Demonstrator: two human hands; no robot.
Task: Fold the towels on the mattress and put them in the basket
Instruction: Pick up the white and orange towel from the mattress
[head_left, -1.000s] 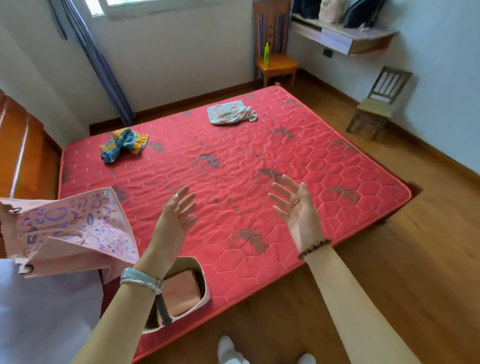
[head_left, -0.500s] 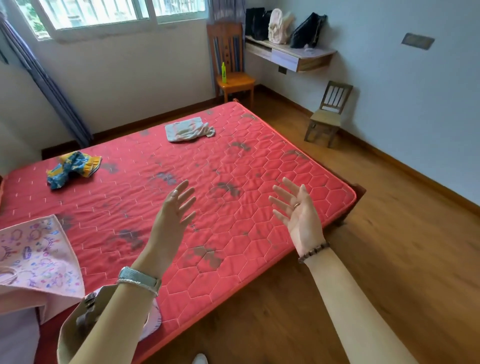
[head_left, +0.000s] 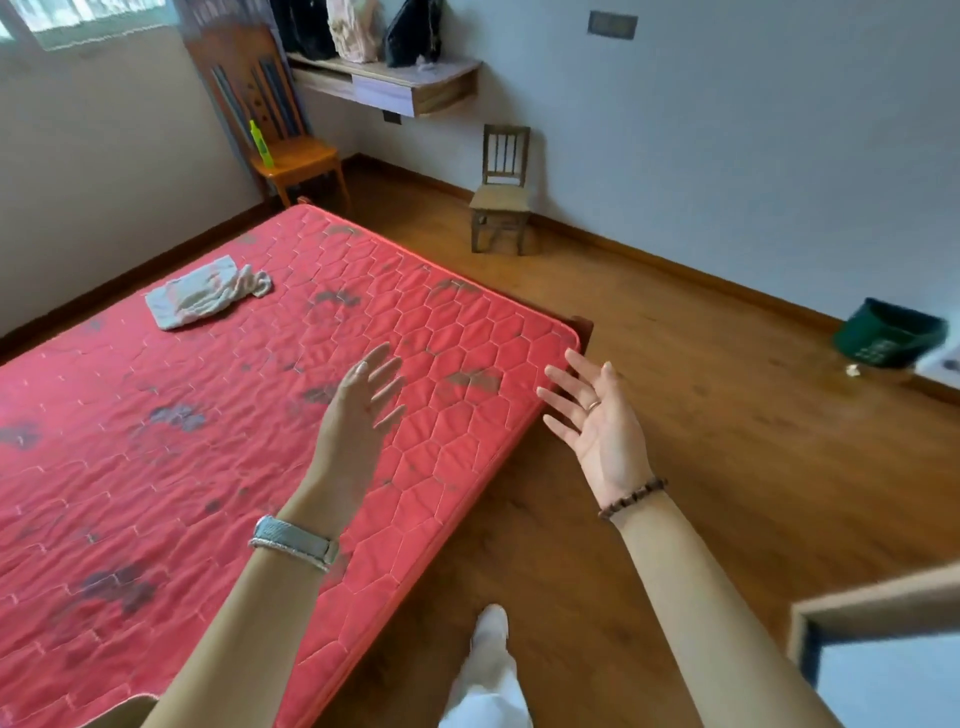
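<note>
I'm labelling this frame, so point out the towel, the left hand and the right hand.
towel (head_left: 200, 296), head view, middle of the crumpled cloth.
left hand (head_left: 353, 415), head view, middle of the hand.
right hand (head_left: 602, 428), head view, centre of the open palm.

The left hand (head_left: 358, 415) is hovering open over the near right part of the mattress (head_left: 208, 467), and bare red quilting is stretching flat from under it to the crumpled white towel (head_left: 205, 296) lying near the mattress's far edge. The right hand (head_left: 597, 421) is hanging open just off the mattress's right corner, over wooden floor (head_left: 675, 364) that is running wide to the right of the mattress. Beyond the mattress's far corner an orange chair (head_left: 291, 156) carrying a green bottle (head_left: 258, 143) and a small wooden chair (head_left: 501, 202) are standing by the walls, a green bin (head_left: 888, 332) is sitting well off to the right, and a wooden frame edge (head_left: 872, 608) is jutting in beside the right forearm.
</note>
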